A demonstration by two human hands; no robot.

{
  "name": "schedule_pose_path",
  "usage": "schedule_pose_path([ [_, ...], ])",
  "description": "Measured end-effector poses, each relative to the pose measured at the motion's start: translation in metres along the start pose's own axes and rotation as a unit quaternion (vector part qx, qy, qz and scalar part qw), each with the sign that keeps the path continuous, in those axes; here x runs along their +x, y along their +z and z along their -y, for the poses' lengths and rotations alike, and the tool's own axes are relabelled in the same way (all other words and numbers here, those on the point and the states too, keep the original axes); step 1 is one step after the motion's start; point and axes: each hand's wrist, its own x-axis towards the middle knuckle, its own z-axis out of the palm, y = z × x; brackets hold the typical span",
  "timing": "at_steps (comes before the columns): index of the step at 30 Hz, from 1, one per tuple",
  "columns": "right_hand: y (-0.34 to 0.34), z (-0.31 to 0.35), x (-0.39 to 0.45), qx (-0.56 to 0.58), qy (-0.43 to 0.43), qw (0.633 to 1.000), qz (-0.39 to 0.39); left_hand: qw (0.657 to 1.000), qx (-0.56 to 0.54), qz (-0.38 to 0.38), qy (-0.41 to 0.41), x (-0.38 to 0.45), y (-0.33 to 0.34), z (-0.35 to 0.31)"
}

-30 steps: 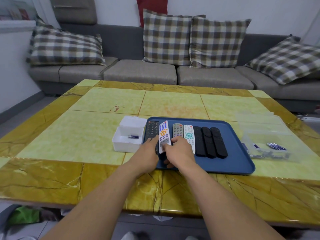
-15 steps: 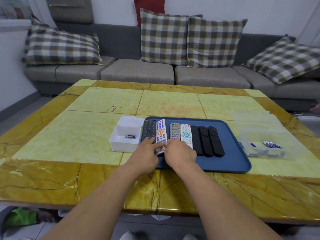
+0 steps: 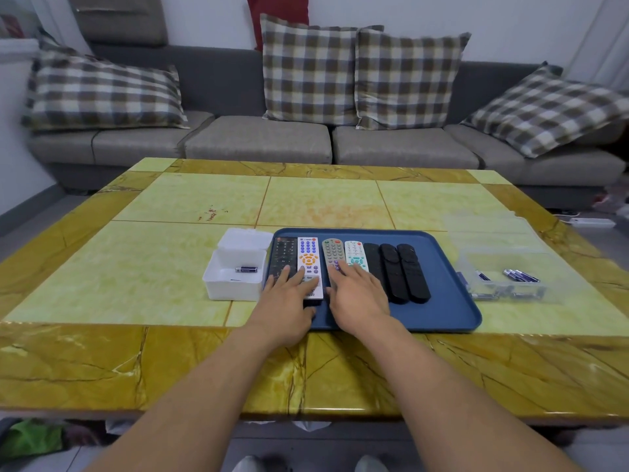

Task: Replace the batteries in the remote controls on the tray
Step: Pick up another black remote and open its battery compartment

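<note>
A blue tray (image 3: 452,301) on the yellow table holds several remotes in a row: a black one (image 3: 285,251), a white one with orange buttons (image 3: 308,254), a grey one (image 3: 333,249), a white-teal one (image 3: 354,253) and three black ones (image 3: 405,270). My left hand (image 3: 287,301) lies flat, its straight fingers on the near ends of the black and the white-orange remotes. My right hand (image 3: 357,298) lies flat, fingers resting on the near ends of the grey and white-teal remotes.
A white box (image 3: 218,287) with one battery (image 3: 245,269) stands left of the tray, its lid (image 3: 243,247) leaning behind. A clear box (image 3: 503,294) with several batteries (image 3: 520,275) sits to the right. A grey sofa with checked cushions lies beyond the table.
The white-orange remote, tilted and lifted a second ago, now lies flat and straight in the row. Both hands have gone from gripping it to lying flat on the remotes.
</note>
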Motion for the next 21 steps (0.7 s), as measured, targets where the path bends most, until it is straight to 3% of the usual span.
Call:
schedule_pose_path([
  [21,-0.012,0.003,-0.011,0.030,-0.002,0.999,-0.034,0.999,-0.027,-0.016,-0.014,0.002,-0.002,-0.005],
])
